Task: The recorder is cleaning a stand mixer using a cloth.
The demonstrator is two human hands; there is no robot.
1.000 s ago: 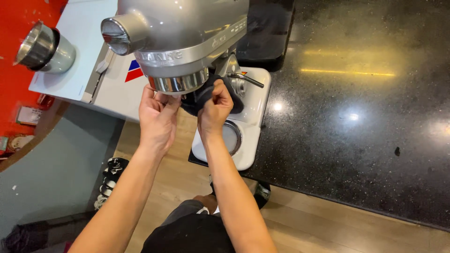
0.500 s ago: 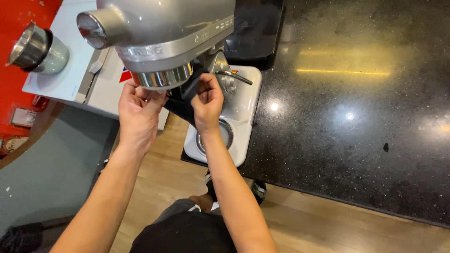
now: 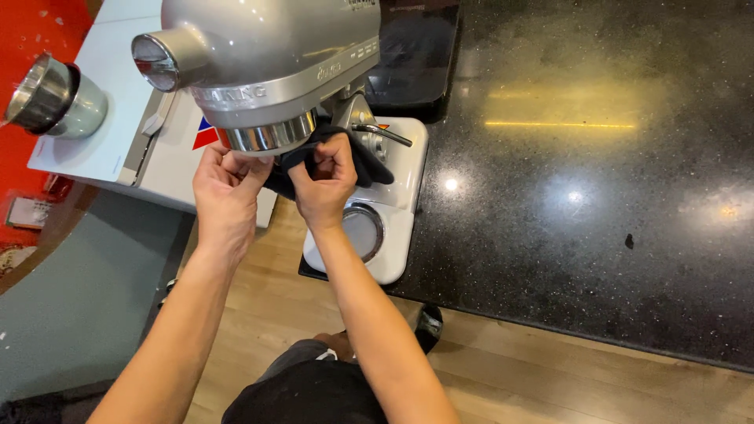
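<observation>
A silver stand mixer [image 3: 267, 55] stands at the edge of a black speckled counter [image 3: 597, 180], its head tilted over its white base [image 3: 393, 224]. My left hand [image 3: 226, 192] reaches up under the mixer's chrome ring [image 3: 271, 135], fingertips touching its rim. My right hand [image 3: 326, 184] grips a dark cloth [image 3: 365, 161] and presses it up beneath the head, beside the ring. The cloth hangs partly behind my fingers. A thin metal lever [image 3: 385, 133] sticks out of the mixer's neck just right of my right hand.
A steel bowl [image 3: 51, 98] lies on its side on a white box [image 3: 118, 118] at the left. A red surface [image 3: 31, 47] is behind it. A black mat [image 3: 416, 55] lies behind the mixer. Wooden floor [image 3: 550, 377] runs below the counter edge.
The view has drifted so the mixer sits further right and lower. Both hands stay under the head; the right hand has shifted the cloth slightly along the underside.
</observation>
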